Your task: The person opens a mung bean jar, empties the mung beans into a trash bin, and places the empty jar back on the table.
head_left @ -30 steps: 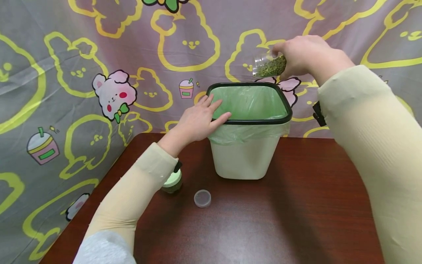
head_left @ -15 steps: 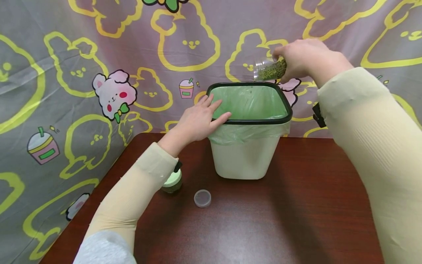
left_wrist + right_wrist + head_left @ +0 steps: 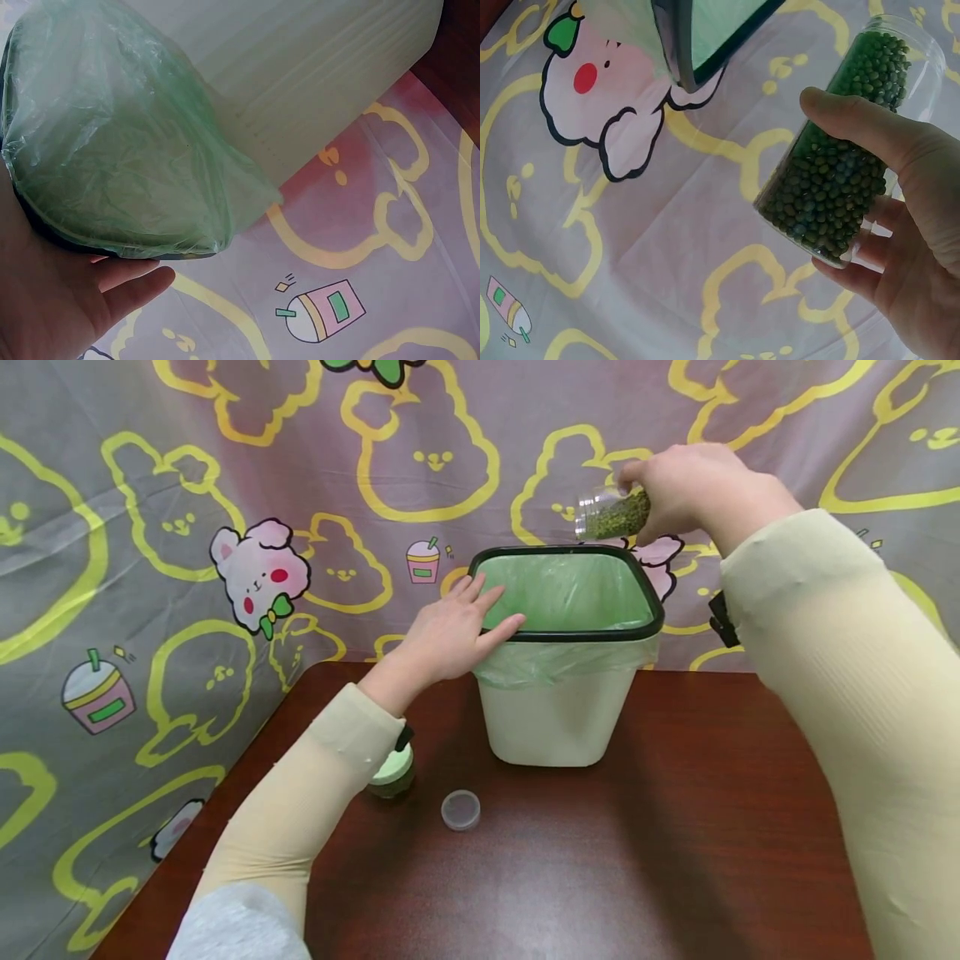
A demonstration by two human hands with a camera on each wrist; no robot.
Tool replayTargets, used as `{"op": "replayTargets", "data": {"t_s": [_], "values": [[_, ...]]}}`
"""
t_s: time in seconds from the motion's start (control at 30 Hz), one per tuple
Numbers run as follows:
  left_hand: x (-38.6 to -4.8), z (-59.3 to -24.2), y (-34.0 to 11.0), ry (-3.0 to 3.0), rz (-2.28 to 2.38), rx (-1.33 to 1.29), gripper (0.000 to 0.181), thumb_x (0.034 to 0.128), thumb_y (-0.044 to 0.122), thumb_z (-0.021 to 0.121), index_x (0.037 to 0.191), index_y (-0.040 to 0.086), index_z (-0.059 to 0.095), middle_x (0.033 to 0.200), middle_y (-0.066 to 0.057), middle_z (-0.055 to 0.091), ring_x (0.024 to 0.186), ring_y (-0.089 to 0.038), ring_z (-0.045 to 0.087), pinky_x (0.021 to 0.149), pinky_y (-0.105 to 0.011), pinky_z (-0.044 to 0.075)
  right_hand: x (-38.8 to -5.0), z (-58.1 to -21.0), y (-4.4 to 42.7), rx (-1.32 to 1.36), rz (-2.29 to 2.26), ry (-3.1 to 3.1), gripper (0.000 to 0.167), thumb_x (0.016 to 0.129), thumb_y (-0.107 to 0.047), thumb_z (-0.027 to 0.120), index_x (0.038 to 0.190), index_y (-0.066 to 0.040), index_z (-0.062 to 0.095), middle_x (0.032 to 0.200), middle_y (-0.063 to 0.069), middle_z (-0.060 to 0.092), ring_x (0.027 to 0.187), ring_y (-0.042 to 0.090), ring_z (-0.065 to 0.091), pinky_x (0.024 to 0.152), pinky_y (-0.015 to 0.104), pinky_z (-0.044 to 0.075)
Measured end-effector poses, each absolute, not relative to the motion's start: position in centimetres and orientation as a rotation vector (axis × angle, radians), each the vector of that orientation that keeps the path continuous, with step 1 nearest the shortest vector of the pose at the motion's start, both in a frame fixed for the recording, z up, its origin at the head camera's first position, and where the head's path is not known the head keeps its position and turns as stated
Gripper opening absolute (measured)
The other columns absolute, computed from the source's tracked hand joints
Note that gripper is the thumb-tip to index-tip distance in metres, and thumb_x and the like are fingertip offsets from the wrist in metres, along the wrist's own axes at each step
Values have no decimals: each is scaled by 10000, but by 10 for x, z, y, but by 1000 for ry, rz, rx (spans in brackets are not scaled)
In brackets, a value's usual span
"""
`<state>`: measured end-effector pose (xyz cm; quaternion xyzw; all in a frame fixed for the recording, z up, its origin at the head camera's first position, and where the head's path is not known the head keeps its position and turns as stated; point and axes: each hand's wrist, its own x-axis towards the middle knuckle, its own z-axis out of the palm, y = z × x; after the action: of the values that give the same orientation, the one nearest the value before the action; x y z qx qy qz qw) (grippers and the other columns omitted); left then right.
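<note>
The right hand [image 3: 693,489] is gripping the jar [image 3: 825,180] near-level, mouth leftward of its fingers, above the bin [image 3: 551,718]. The left hand [image 3: 446,639] is touching the rim [image 3: 588,636] straight-fingered.

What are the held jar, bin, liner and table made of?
Jar: clear glass or plastic, glossy; beans show through.
Bin: likely plastic, matte; off-white walls, no sharp highlights.
Liner: thin plastic film, shiny; crinkled, translucent green.
Table: wood or laminate, semi-gloss; reddish grain, soft glare.

From head, looks forward and down over table [image 3: 555,877] and bin [image 3: 551,722]; from left wrist, close on bin; from right, close on jar [image 3: 829,184]; shows bin in all three.
</note>
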<state>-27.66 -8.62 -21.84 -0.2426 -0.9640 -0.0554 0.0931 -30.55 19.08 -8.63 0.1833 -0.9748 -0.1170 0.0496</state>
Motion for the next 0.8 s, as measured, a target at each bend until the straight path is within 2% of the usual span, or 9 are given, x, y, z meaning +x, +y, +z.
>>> {"op": "replayTargets", "data": {"t_s": [0.37, 0.63, 0.8], "values": [[-277, -217, -85, -2875, -162, -714, 782, 956, 694, 232, 1538, 176, 302, 1600, -121, 148, 1464, -271, 111, 1126, -467, 234, -310, -89, 193, 572, -370, -2978, 676, 789, -300, 750, 1335, -61, 432, 1188, 314, 547, 1032, 489, 516, 736, 573, 429], [-276, -216, -86, -2876, -169, -717, 787, 954, 696, 235, 1539, 173, 300, 1598, -123, 155, 1463, -275, 114, 1129, -465, 227, -309, -90, 194, 563, -355, -3003, 704, 799, -294, 737, 1373, -52, 410, 1219, 325, 526, 1056, 487, 503, 740, 567, 433], [-275, -215, -86, -2876, -171, -718, 785, 956, 694, 234, 1538, 171, 303, 1598, -125, 157, 1463, -274, 114, 1130, -462, 225, -307, -87, 194, 558, -315, -2974, 738, 798, -313, 740, 1412, -82, 402, 1260, 323, 519, 1089, 499, 495, 775, 597, 417]]}}
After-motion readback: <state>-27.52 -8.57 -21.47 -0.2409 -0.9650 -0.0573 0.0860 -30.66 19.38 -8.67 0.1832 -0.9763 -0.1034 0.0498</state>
